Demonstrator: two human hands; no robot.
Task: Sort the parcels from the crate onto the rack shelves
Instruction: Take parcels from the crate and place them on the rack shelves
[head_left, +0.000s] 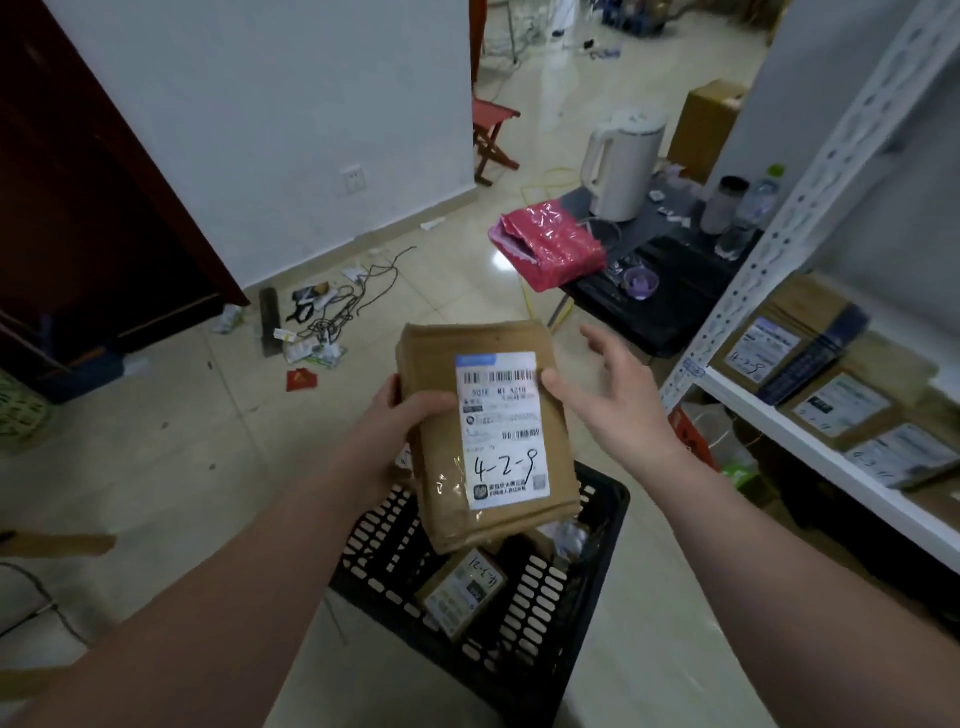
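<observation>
The brown parcel (488, 431), held above the near black crate (545, 613), bears one white label with barcodes and handwritten "4-2-9". The left hand (400, 421) grips its left edge, thumb curled over the front. The right hand (618, 395) has spread, relaxed fingers, its thumb tip at the label's right edge. One labelled parcel (462, 592) lies in the crate. On the right, the rack (810, 197) shelf shows three labelled shelf parcels (841, 405).
</observation>
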